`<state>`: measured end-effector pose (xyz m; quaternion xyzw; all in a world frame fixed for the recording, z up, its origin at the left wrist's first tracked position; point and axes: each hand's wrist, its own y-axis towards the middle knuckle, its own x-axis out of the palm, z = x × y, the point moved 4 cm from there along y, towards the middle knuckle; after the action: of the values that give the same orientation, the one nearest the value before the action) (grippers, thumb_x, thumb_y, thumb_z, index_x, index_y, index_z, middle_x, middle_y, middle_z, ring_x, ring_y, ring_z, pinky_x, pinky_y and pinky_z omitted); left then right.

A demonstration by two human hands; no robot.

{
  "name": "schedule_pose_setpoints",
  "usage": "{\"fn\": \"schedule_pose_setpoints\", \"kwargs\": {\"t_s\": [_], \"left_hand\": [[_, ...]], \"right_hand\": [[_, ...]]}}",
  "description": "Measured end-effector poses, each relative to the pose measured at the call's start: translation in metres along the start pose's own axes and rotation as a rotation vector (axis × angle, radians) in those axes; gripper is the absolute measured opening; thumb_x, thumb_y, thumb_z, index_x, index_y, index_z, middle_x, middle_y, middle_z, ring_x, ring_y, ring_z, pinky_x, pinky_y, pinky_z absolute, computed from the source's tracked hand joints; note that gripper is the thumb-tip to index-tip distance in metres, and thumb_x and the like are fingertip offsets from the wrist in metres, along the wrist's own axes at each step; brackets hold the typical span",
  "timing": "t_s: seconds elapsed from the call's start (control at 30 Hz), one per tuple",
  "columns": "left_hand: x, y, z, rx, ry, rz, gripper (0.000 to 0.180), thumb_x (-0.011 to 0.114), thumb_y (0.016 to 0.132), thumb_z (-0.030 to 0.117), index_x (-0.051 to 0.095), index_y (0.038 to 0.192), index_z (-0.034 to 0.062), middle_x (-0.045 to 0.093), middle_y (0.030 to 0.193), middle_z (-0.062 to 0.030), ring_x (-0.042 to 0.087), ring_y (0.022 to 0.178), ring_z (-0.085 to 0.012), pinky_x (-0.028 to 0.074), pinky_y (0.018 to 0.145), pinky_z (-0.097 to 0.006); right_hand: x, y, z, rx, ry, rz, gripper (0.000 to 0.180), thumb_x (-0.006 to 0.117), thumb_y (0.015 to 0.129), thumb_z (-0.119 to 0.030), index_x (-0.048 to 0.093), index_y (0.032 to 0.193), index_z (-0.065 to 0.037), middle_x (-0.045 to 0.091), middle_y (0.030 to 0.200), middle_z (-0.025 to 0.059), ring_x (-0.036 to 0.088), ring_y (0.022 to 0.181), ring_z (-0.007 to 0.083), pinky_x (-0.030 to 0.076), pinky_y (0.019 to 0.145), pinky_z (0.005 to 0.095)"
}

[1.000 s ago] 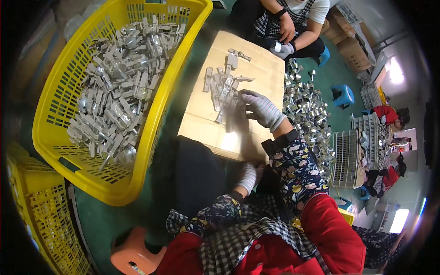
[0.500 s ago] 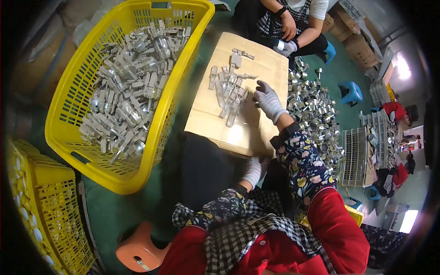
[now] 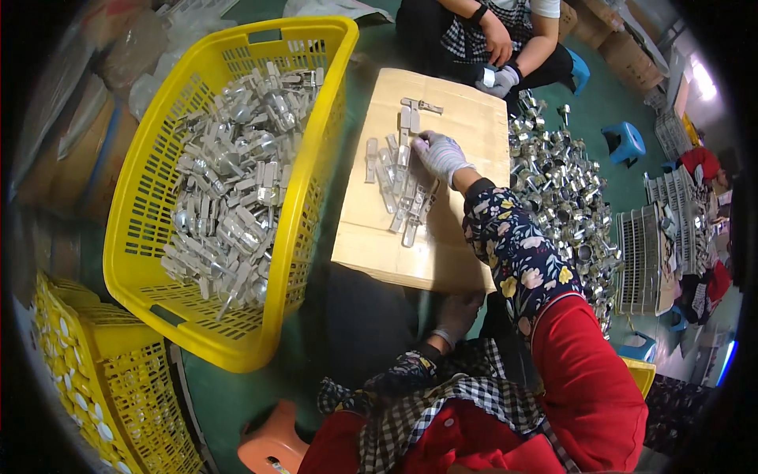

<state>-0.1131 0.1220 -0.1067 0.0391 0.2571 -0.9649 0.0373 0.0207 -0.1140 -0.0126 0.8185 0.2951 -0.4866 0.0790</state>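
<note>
My right hand (image 3: 444, 156), in a pale striped glove, reaches over the cardboard-topped work surface (image 3: 466, 237). Its fingers are bent together at the upper end of a group of flat metal clip-like parts (image 3: 400, 186); whatever lies between the fingertips is hidden. Two more such parts (image 3: 410, 114) lie just beyond the hand. Low by my lap, under the near edge of the surface, my gloved left hand (image 3: 458, 317) is in shadow, its fingers not made out. A yellow slotted basket (image 3: 272, 316) to the left holds many similar metal parts in clear wrapping.
Shiny metal cup-shaped pieces with stems (image 3: 560, 189) are heaped right of the surface. Across from me sits a person with one gloved hand (image 3: 499, 80). An orange stool (image 3: 272, 442), another yellow basket (image 3: 150, 395), a blue stool (image 3: 624, 142) and white crates (image 3: 638, 261) stand around.
My right hand has moved left and away from me onto the metal parts, its fingers drawing together. My left hand has sunk deeper into shadow. The whole view has shifted slightly.
</note>
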Motion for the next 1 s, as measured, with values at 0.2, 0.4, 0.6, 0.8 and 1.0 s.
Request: {"fn": "schedule_pose_setpoints", "kwargs": {"t_s": [0.2,0.4,0.6,0.8,1.0], "left_hand": [[0.036,0.032,-0.044,0.445,0.496,0.215,0.024,0.052,0.081,0.029,0.06,0.092,0.0089,0.061,0.089,-0.0139,0.056,0.08,-0.0334,0.044,0.072,-0.04],[0.044,0.072,-0.104,0.214,-0.537,0.162,0.031,0.056,0.077,0.027,0.058,0.097,0.0031,0.061,0.094,-0.0111,0.057,0.083,-0.0285,0.045,0.072,-0.035],[0.017,0.062,-0.065,0.285,-0.44,0.213,0.026,0.058,0.077,0.024,0.059,0.086,-0.001,0.059,0.079,-0.0097,0.055,0.072,-0.0223,0.044,0.065,-0.031],[-0.019,0.007,0.01,0.015,-0.459,0.147,0.024,0.059,0.08,0.022,0.061,0.07,-0.0001,0.056,0.059,-0.0037,0.049,0.052,-0.009,0.041,0.051,-0.023],[-0.029,0.003,0.012,-0.046,-0.328,0.174,0.023,0.06,0.079,0.021,0.062,0.085,-0.0013,0.062,0.074,-0.0062,0.054,0.055,-0.0118,0.045,0.054,-0.024]], "right_hand": [[-0.03,-0.017,0.024,0.111,0.27,0.121,0.034,0.051,0.078,-0.034,0.057,0.095,-0.006,0.061,0.089,0.0192,0.057,0.089,0.0345,0.044,0.08,0.0379],[-0.001,-0.09,0.006,-0.02,-0.018,0.113,0.026,0.047,0.078,-0.014,0.051,0.102,-0.007,0.058,0.089,0.0236,0.055,0.087,0.039,0.043,0.078,0.0419],[-0.025,-0.129,0.033,-0.056,0.243,0.144,0.034,0.054,0.079,-0.016,0.05,0.11,-0.002,0.062,0.086,0.0169,0.06,0.065,0.0204,0.048,0.063,0.0299],[-0.043,-0.209,0.106,0.189,0.923,0.114,0.029,0.058,0.081,-0.018,0.055,0.102,0.002,0.058,0.07,0.0041,0.047,0.05,0.0054,0.038,0.045,0.0173],[-0.012,-0.235,0.157,0.388,1.137,0.167,0.027,0.056,0.082,-0.016,0.055,0.103,0.0,0.053,0.066,-0.0009,0.042,0.048,0.0046,0.032,0.042,0.0168]]}}
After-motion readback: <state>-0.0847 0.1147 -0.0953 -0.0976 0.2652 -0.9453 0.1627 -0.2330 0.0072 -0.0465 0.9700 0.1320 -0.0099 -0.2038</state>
